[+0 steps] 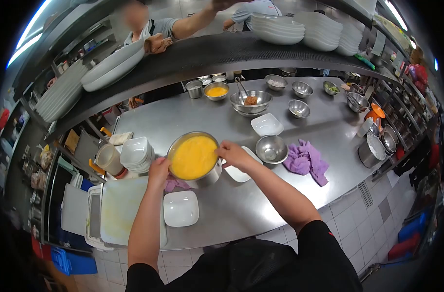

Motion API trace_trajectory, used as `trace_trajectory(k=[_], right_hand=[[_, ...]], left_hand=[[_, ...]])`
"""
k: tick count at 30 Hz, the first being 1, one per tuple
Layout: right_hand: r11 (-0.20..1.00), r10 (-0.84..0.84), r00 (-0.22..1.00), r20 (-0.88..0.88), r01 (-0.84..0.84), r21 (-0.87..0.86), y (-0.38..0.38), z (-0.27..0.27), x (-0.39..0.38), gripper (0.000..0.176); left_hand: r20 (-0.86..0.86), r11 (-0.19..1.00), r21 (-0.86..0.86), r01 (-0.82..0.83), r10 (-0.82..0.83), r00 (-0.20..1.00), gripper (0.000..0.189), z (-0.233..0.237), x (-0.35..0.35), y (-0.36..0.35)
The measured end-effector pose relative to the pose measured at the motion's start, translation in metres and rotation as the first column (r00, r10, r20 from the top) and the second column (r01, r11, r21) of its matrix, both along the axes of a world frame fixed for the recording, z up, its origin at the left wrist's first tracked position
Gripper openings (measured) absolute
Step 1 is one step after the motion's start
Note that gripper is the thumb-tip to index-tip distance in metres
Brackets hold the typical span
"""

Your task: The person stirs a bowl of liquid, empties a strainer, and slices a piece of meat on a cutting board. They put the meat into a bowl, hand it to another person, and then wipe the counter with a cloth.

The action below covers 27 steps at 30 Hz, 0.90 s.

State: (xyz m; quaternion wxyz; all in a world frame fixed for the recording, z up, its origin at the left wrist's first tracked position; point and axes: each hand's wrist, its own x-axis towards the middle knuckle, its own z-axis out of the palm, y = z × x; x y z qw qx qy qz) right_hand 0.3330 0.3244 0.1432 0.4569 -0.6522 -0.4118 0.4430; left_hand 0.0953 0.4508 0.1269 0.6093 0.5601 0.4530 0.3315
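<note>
Between my hands is a round metal pot filled with yellow liquid, over the steel table. My left hand grips its left rim. On the right side, my right hand has its fingers pressed on the rim. A purple cloth shows partly beneath the pot's left side. Just below lies an empty square white dish; a second white dish is partly hidden by my right forearm. To its right stands an empty metal bowl.
Stacked white dishes and a cutting board are at left. Several metal bowls line the table's back, under a shelf with plates. A purple towel lies right. Another person's hand is at the shelf.
</note>
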Motion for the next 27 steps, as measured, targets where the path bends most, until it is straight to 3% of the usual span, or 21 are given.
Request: trace_trajectory(k=[3,5,8,11,14,16,18,24,27], right_hand=[[0.998,-0.066,0.998,-0.006,0.066,-0.002,0.001,-0.009,0.035,0.024],[0.968,-0.127,0.991,-0.051,0.135,0.212,-0.021,-0.021,0.046,0.026],[0.975,-0.177,0.975,-0.133,0.192,0.113,-0.082,-0.040,0.061,0.025],[0.926,-0.363,0.917,-0.168,0.375,0.045,-0.155,-0.057,0.077,0.027],[0.776,-0.630,0.763,-0.145,0.614,-0.143,-0.220,-0.081,0.084,0.035],[0.673,-0.738,0.663,-0.126,0.706,-0.222,-0.260,-0.102,0.080,0.032],[0.567,-0.821,0.557,-0.125,0.772,-0.287,-0.289,-0.121,0.067,0.031],[0.414,-0.910,0.386,-0.150,0.832,-0.369,-0.316,-0.143,0.028,0.029],[0.439,-0.898,0.411,-0.158,0.811,-0.387,-0.303,-0.139,0.022,0.030]], left_hand=[[0.026,1.000,0.023,0.006,-0.006,1.000,0.015,-0.003,0.037,0.025],[0.013,0.999,0.046,0.016,-0.017,1.000,0.017,-0.009,0.059,0.044],[0.006,0.998,0.069,0.012,-0.013,1.000,0.021,-0.026,0.089,0.077],[-0.030,0.998,0.051,0.037,-0.036,0.999,0.019,-0.062,0.115,0.124],[-0.038,0.997,0.078,0.029,-0.026,0.999,0.018,-0.087,0.145,0.149],[0.057,0.988,0.153,-0.019,0.011,0.998,0.020,-0.099,0.165,0.159],[0.046,0.990,0.128,-0.063,0.057,0.997,0.020,-0.107,0.184,0.166],[0.056,0.986,0.126,-0.112,0.106,0.993,0.024,-0.134,0.231,0.207],[-0.008,0.982,0.131,-0.133,0.135,0.991,0.027,-0.126,0.249,0.216]])
